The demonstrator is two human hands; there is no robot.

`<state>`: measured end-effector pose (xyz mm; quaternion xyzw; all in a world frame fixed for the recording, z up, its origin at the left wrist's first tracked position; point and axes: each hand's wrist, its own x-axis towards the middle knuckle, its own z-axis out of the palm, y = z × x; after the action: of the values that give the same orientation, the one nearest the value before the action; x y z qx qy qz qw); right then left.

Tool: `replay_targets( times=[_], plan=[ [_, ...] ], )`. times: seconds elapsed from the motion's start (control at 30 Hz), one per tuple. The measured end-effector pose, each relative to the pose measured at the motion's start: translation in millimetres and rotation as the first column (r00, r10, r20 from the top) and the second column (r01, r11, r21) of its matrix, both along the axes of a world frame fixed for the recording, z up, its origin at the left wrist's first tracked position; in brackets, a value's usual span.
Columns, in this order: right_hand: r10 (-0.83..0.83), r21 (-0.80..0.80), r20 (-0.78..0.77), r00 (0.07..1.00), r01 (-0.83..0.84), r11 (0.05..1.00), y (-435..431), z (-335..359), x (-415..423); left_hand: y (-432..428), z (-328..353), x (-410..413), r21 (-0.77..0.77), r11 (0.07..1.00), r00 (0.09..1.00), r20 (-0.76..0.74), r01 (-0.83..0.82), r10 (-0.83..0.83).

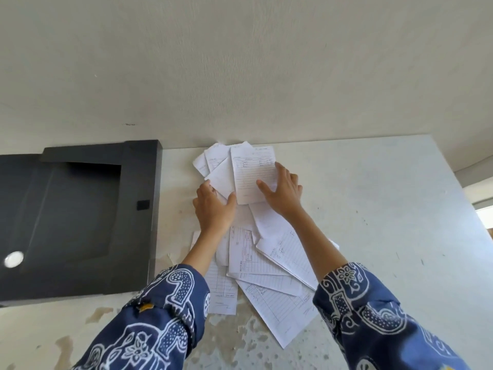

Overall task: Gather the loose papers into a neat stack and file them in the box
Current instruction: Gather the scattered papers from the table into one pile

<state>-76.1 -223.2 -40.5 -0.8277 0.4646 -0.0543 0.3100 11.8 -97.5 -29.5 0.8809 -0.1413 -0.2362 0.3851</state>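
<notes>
Worn grey surface (pixel 373 209): loose papers (pixel 266 252) mostly scattered, box (pixel 80 222) lies open, empty. Left hand (pixel 213 206) and right hand (pixel 282 190) grip far sheets; gathering barely begun.

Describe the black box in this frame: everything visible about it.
The black box is a flat, matte file box, cardboard or plastic by its look, lying on the pale table at the left, against the wall. It lies open, showing a dark interior with folded flaps. A small square black tab sits on its right wall and a round silvery spot shows at lower left. Its left part runs out of view. No papers are inside, and neither hand touches it.
</notes>
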Motion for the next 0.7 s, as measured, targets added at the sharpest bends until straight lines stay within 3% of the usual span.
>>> replay_targets(
  times=[0.1, 0.27, 0.37, 0.53, 0.63, 0.7],
  plan=[
    [0.044, -0.021, -0.011, 0.999, -0.044, 0.999, 15, -3, 6, -1, -3, -2, -0.097, 0.994, 0.997, -0.064, -0.059, 0.053],
    [0.079, -0.069, -0.023, 0.997, -0.080, 0.994, 29, -9, 6, -1, 2, 3, -0.128, 0.966, 0.974, -0.023, -0.226, 0.225],
    [0.106, -0.081, -0.039, 0.994, -0.109, 0.991, 30, -11, 3, 0, 3, 17, -0.099, 0.954, 0.960, -0.037, -0.281, 0.279],
    [0.129, -0.087, -0.056, 0.990, -0.134, 0.987, 29, -11, 0, 6, 5, 36, -0.015, 0.968, 0.966, 0.069, -0.249, 0.249],
    [0.120, -0.088, -0.066, 0.991, -0.125, 0.988, 30, -11, 1, 14, 2, 38, -0.003, 0.963, 0.963, 0.031, -0.269, 0.269],
    [0.110, -0.091, -0.067, 0.992, -0.116, 0.989, 32, -12, 3, 19, 2, 34, -0.017, 0.955, 0.953, -0.070, -0.296, 0.294]
  ],
)
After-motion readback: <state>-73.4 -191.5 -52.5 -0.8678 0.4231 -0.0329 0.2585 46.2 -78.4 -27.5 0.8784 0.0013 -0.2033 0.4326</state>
